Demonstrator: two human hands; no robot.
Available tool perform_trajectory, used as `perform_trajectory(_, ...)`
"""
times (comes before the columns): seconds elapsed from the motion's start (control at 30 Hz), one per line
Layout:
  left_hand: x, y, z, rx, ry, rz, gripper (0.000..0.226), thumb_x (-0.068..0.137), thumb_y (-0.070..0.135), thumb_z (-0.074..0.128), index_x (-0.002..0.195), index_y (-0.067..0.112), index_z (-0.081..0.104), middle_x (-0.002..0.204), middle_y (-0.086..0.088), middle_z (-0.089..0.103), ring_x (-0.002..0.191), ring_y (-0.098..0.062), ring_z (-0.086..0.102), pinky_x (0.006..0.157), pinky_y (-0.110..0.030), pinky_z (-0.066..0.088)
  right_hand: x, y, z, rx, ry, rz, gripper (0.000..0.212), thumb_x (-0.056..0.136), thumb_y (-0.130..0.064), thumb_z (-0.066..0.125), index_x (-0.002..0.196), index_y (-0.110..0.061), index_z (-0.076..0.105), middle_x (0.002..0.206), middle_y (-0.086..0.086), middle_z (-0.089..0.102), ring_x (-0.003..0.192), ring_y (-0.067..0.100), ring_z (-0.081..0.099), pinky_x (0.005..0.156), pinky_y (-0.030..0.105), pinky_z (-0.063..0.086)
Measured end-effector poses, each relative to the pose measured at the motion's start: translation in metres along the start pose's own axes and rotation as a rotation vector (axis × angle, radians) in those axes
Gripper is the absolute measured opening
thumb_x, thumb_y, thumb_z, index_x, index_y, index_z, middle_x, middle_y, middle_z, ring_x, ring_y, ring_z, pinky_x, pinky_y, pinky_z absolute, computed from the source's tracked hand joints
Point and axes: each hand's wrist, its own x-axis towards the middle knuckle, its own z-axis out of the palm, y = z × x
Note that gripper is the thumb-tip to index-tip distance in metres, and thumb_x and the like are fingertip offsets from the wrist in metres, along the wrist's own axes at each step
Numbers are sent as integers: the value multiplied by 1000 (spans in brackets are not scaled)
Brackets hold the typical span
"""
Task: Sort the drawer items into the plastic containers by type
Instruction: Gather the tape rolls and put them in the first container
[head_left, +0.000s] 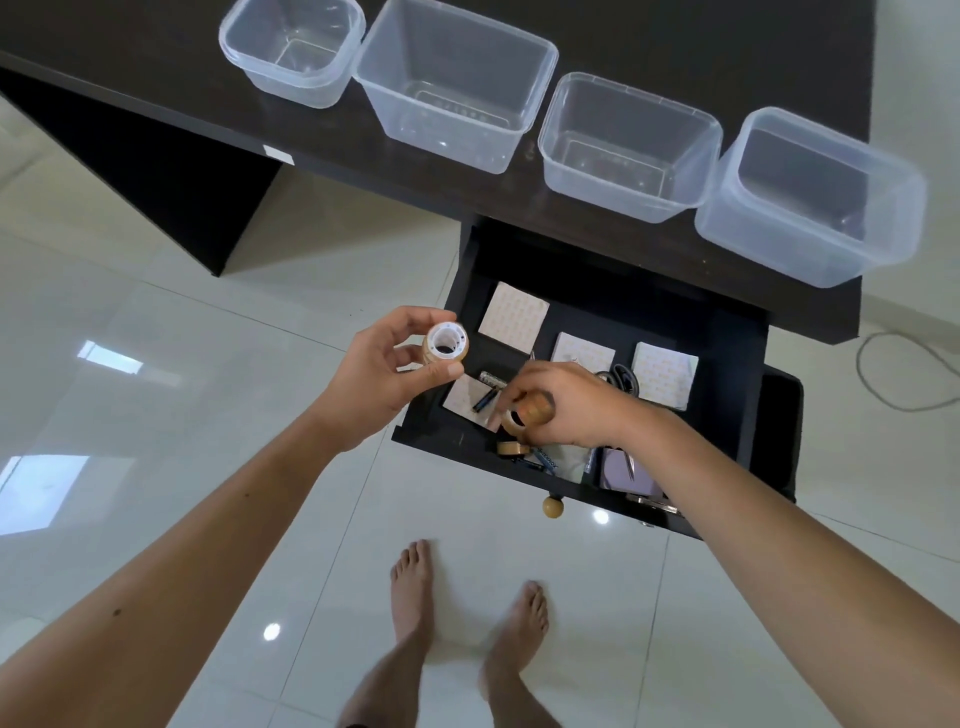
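My left hand (387, 371) holds a small roll of tape (445, 347) with a white core, raised just left of the open black drawer (727, 338). Inside the drawer, my right hand (563, 402) grips brown tape rolls (524, 413); another brown roll (511, 448) lies below it. Square patterned pads (513, 317), batteries (485, 399), scissors (621, 376) and pens lie in the drawer. Several clear plastic containers stand in a row on the dark desk: a small square one (291, 49), a large one (454, 83), a third (628, 143) and a fourth (810, 195).
The dark desk (649, 31) runs across the top, its edge above the drawer. The drawer's wooden knob (552, 506) sticks out toward me. My bare feet (467, 603) stand on glossy white tiles. A cable (883, 384) lies on the floor at right.
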Motion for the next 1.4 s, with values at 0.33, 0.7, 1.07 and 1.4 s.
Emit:
perform_trajectory(0.33,4,0,22,4,-21,-9,47,86,7,83,128,20,65,126,-7,72,106,-21,72,97,-33,60,-10,8,9,-122,-121,-27,52,83,-26,81,129,-47,70,122,-15,60,115,13,56,97,35,51)
perform_trajectory(0.7,0,-9,23,15,9,-20,49,88,6,82,132,16,64,123,-6,72,106,-23,73,95,-31,60,4,7,10,-273,-184,-125,50,86,-29,73,127,-58,68,119,-16,57,114,14,59,90,39,54)
perform_trajectory(1.07,-4,-10,28,-5,34,-6,48,87,6,82,131,16,65,123,-9,72,107,-26,73,96,-33,60,-2,16,8,-58,-37,-160,42,83,-32,81,122,-48,75,113,-19,62,106,9,60,94,34,52)
perform_trajectory(1.4,-6,9,40,15,51,-20,48,88,6,82,131,18,65,120,-5,73,109,-28,74,89,-26,60,-31,2,-43,146,221,-193,31,82,-36,87,111,-42,78,104,-19,67,98,5,66,86,31,57)
